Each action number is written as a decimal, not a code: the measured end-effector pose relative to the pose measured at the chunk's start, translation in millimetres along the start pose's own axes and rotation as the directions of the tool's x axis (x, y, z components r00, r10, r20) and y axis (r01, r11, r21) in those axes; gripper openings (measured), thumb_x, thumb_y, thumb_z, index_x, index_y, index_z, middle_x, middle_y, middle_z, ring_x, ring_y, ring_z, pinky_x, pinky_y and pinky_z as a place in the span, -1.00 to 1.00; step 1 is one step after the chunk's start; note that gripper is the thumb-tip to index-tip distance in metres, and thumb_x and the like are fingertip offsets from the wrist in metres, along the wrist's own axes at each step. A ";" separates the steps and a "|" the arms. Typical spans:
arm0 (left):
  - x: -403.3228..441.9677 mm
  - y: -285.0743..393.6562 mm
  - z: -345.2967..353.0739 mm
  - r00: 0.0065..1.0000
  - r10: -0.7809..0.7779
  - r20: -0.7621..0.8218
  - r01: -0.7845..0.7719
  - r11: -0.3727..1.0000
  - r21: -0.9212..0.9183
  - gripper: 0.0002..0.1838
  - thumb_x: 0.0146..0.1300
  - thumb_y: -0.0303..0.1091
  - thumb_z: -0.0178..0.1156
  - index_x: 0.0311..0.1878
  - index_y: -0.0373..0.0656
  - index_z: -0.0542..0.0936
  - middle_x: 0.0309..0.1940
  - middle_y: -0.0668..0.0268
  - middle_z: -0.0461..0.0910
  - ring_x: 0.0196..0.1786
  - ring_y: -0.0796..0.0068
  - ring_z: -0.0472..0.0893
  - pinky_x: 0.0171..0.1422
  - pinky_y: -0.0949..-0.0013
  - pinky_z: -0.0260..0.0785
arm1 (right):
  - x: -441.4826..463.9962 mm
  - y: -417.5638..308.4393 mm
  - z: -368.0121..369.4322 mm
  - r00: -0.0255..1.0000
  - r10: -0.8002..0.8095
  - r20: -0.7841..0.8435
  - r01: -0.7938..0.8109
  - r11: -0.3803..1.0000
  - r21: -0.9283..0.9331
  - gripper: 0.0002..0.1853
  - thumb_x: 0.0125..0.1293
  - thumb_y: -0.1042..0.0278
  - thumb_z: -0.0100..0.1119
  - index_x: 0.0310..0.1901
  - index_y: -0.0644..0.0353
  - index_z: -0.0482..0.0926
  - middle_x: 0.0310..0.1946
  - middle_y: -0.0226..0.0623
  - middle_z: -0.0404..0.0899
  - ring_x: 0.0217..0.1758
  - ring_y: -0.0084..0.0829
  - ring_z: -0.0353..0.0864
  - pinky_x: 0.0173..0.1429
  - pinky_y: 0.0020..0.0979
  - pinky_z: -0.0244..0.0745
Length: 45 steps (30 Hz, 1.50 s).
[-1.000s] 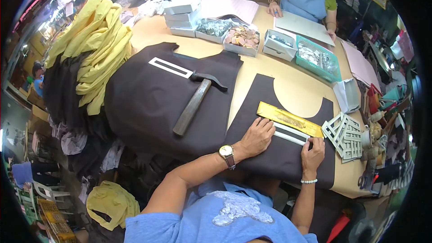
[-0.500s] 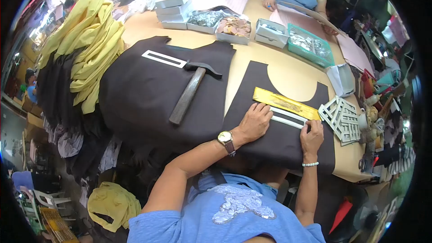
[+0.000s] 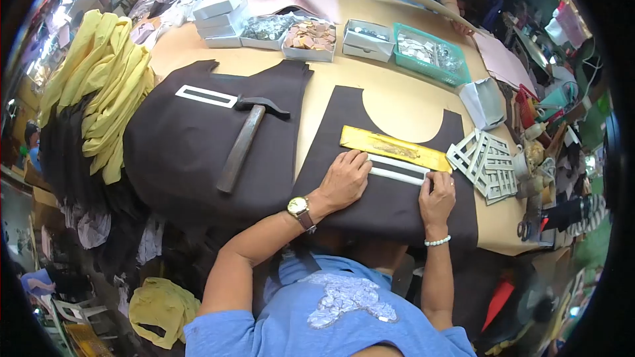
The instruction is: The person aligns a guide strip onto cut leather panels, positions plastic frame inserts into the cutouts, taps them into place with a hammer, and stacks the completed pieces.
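White frame (image 3: 397,176) judged light, stiff; best held by ends. Right end pinched by right hand (image 3: 437,205); left hand (image 3: 345,178) on left end, grip can't be told.

Yellow cloth (image 3: 109,86) at left, teal basket (image 3: 431,74) of small pieces, stacked white boxes (image 3: 221,16), seemingly scissors (image 3: 524,229) at right

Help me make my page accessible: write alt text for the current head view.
The left hand and right hand are at opposite ends of a white slotted frame on dark cloth, beside a yellow bar. A hammer lies on dark cloth leftward; boxes stand beyond.
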<state>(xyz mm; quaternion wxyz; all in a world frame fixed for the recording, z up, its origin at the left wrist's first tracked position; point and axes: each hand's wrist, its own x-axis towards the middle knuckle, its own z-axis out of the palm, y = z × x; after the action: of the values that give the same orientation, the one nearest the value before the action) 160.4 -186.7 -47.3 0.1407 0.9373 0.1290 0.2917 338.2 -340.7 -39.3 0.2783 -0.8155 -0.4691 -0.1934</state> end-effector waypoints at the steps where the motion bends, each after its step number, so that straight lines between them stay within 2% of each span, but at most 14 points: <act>1: -0.5 0.8 -0.3 1.000 -0.005 0.002 0.005 1.000 0.004 -0.71 0.02 -0.49 0.16 -0.13 -0.32 0.51 -0.06 0.10 0.49 0.09 0.15 0.44 0.18 0.17 0.29 | 1.1 1.3 0.3 1.000 -0.012 -0.008 0.012 1.000 0.005 -0.95 0.07 0.51 0.17 -0.39 0.20 0.51 -0.39 -0.24 0.47 -0.28 -0.18 0.49 -0.18 -0.21 0.40; 20: -0.9 1.4 -0.7 1.000 -0.018 -0.009 0.018 1.000 0.007 -0.68 0.03 -0.49 0.16 -0.09 -0.31 0.48 -0.04 0.10 0.46 0.09 0.14 0.44 0.20 0.17 0.29 | 2.9 -4.9 -4.4 0.997 0.042 0.062 -0.042 0.999 0.003 -0.92 0.09 0.56 0.14 -0.34 0.24 0.52 -0.35 -0.21 0.47 -0.23 -0.17 0.48 -0.13 -0.20 0.37; 32: -3.5 2.2 4.2 0.999 -0.020 -0.030 0.021 0.999 0.034 -0.70 0.07 -0.47 0.14 -0.08 -0.31 0.51 -0.04 0.08 0.50 0.08 0.13 0.47 0.16 0.17 0.30 | 1.5 -3.3 -2.3 0.999 0.014 0.048 -0.014 1.000 -0.004 -0.92 0.11 0.53 0.14 -0.33 0.23 0.53 -0.34 -0.19 0.47 -0.22 -0.14 0.47 -0.10 -0.20 0.37; 34: -4.1 -1.2 4.4 1.000 -0.001 -0.021 0.002 0.999 0.051 -0.70 0.08 -0.46 0.14 -0.08 -0.31 0.52 -0.04 0.08 0.51 0.08 0.13 0.47 0.15 0.17 0.30 | 2.9 -2.9 -5.7 0.995 0.042 0.090 -0.045 0.999 0.022 -0.90 0.12 0.50 0.14 -0.30 0.22 0.57 -0.33 -0.19 0.49 -0.20 -0.14 0.48 -0.09 -0.21 0.38; 36: -2.9 -0.2 2.7 1.000 -0.015 0.017 0.014 0.999 0.051 -0.68 0.09 -0.46 0.13 -0.05 -0.32 0.51 0.00 0.08 0.50 0.10 0.14 0.46 0.16 0.16 0.30 | 5.9 -9.6 -9.0 0.987 0.073 0.142 -0.066 0.996 -0.052 -0.88 0.09 0.48 0.13 -0.30 0.22 0.58 -0.27 -0.18 0.50 -0.13 -0.14 0.48 -0.02 -0.20 0.38; 37: -4.4 0.7 4.2 1.000 0.000 0.027 -0.003 0.996 0.086 -0.67 0.10 -0.45 0.13 -0.04 -0.32 0.51 0.00 0.09 0.50 0.11 0.15 0.45 0.16 0.16 0.29 | 10.5 -19.3 -8.6 0.996 0.014 0.093 -0.002 0.991 -0.132 -0.85 0.10 0.48 0.08 -0.29 0.27 0.58 -0.22 -0.13 0.50 -0.07 -0.12 0.47 0.03 -0.17 0.36; 39: -5.0 -0.4 5.4 0.999 0.008 0.052 -0.015 0.992 0.126 -0.63 0.10 -0.43 0.14 0.01 -0.31 0.50 0.02 0.11 0.49 0.14 0.15 0.42 0.18 0.14 0.28 | 12.7 -50.1 -1.8 0.997 -0.060 0.043 0.063 0.996 -0.070 -0.78 0.13 0.50 0.00 -0.21 0.33 0.57 -0.10 -0.04 0.53 0.02 -0.10 0.48 0.14 -0.17 0.34; 40: -4.8 0.2 5.3 0.999 0.006 0.052 -0.012 0.994 0.111 -0.63 0.10 -0.43 0.14 0.01 -0.31 0.51 0.02 0.11 0.49 0.15 0.14 0.41 0.19 0.14 0.28 | 10.1 -66.8 8.7 0.991 0.002 0.135 -0.017 0.994 0.108 -0.73 0.12 0.52 -0.01 -0.13 0.33 0.55 -0.07 -0.02 0.53 0.05 -0.09 0.48 0.19 -0.14 0.31; 41: -3.7 -0.2 4.8 0.999 0.002 0.053 -0.007 0.995 0.100 -0.63 0.09 -0.42 0.14 0.01 -0.30 0.51 0.02 0.11 0.48 0.16 0.13 0.40 0.20 0.14 0.27 | 8.4 -82.8 16.5 0.984 -0.070 0.161 0.035 0.977 0.211 -0.68 0.15 0.50 -0.05 -0.04 0.33 0.52 -0.04 -0.03 0.53 0.09 -0.10 0.48 0.21 -0.13 0.31; 42: -3.6 -0.8 5.1 0.999 -0.005 0.053 0.000 0.996 0.092 -0.63 0.09 -0.42 0.14 0.01 -0.29 0.51 0.02 0.11 0.48 0.17 0.13 0.40 0.20 0.13 0.27 | 2.9 -92.7 30.5 0.974 -0.144 0.175 0.103 0.970 0.222 -0.62 0.19 0.48 -0.08 0.07 0.31 0.46 0.03 -0.06 0.51 0.16 -0.12 0.45 0.25 -0.13 0.29; 43: -4.6 -2.1 5.6 0.999 0.002 0.035 -0.006 0.994 0.109 -0.62 0.08 -0.42 0.15 0.01 -0.28 0.53 0.06 0.11 0.47 0.22 0.08 0.36 0.24 0.08 0.24 | -4.4 -103.2 34.6 0.965 -0.111 0.239 0.049 0.967 0.251 -0.57 0.23 0.45 -0.10 0.16 0.27 0.39 0.10 -0.10 0.48 0.23 -0.16 0.40 0.31 -0.10 0.24; 45: -1.7 1.1 0.8 0.998 -0.021 0.051 0.015 0.992 0.129 -0.63 0.08 -0.42 0.14 0.00 -0.28 0.54 0.09 0.11 0.46 0.24 0.06 0.34 0.26 0.04 0.22 | -10.9 -105.3 40.4 0.965 -0.077 0.251 0.023 0.977 0.213 -0.53 0.24 0.45 -0.10 0.21 0.29 0.33 0.15 -0.14 0.44 0.27 -0.19 0.37 0.32 -0.04 0.21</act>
<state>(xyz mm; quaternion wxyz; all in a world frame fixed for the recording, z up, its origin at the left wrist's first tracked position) 159.7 -188.4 -48.5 0.0862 0.9505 0.1521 0.2570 243.1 -279.6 -48.1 0.2936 -0.7880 -0.5396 -0.0425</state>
